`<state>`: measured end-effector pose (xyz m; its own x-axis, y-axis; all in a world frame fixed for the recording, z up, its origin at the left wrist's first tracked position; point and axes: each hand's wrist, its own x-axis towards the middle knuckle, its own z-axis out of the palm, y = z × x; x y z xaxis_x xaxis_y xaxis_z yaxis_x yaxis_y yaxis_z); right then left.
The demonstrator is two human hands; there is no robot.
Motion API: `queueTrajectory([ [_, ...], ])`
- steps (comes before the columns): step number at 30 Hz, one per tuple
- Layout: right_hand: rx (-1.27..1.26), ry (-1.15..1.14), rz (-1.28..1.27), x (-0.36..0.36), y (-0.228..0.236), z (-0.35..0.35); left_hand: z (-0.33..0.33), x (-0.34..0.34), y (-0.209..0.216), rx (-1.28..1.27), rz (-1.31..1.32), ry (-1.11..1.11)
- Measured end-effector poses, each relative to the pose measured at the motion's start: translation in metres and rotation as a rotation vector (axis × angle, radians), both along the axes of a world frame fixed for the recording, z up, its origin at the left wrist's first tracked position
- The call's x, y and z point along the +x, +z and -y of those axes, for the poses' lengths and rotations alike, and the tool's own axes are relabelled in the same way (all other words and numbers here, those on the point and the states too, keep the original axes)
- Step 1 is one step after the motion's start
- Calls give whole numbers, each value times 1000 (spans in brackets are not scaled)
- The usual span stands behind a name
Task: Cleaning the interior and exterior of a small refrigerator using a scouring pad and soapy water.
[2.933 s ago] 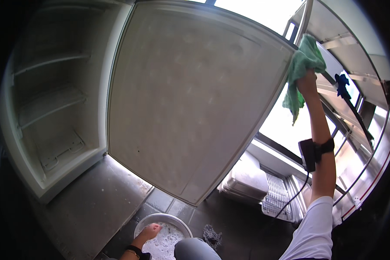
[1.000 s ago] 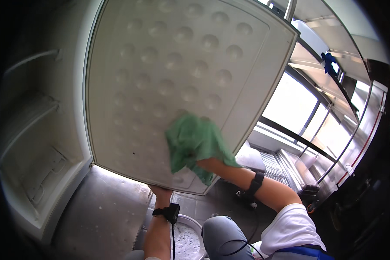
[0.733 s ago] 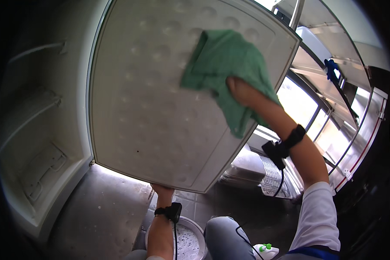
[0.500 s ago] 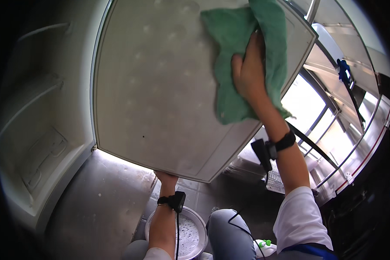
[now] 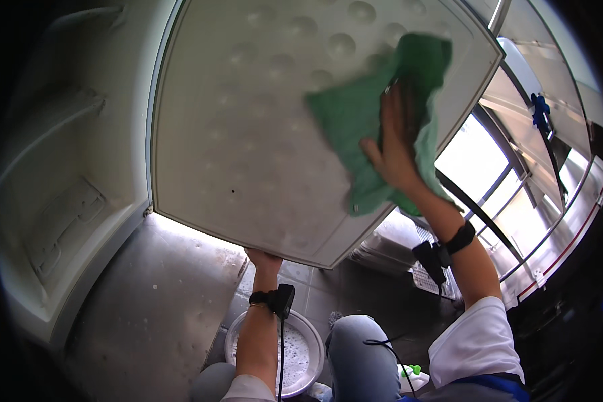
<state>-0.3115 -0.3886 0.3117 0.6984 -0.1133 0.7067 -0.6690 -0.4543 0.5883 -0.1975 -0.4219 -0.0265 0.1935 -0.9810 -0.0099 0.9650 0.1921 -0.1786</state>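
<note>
Right hand (image 5: 396, 144): spread out, thumb apart, laid on the cloth; we see it pressing rather than clenching.
Green cloth (image 5: 352, 127): under and around the right hand, against the white door panel (image 5: 248, 154); it fans out to that hand's left and hangs below its wrist.
Dimples: bare door shows above and left of the right hand.
Left hand (image 5: 264, 259): below and left of the right one, at the door's lower edge; its fingers are hidden there, so we cannot tell whether they grip.
Just changed: half a second ago we had the cloth higher on the panel; it has come down, baring dimples above. Nearly three seconds ago the left hand was over the basin.
Meaning: we judge that the left hand can now steady the door while the cloth sweeps across its face.
Below the left hand: a round basin (image 5: 320, 348) of foamy water (image 5: 298, 348), partly behind the forearm.
Left of both hands: the fridge cabinet (image 5: 124, 181), with shelf ledges inside.
</note>
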Motion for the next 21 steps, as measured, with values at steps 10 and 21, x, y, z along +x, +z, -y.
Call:
queueTrajectory([
  [10, -223, 375, 282, 107, 48, 35, 4, -10, 5, 75, -21, 24],
  [21, 439, 46, 46, 15, 43, 46, 11, -15, 11, 62, -61, 41],
])
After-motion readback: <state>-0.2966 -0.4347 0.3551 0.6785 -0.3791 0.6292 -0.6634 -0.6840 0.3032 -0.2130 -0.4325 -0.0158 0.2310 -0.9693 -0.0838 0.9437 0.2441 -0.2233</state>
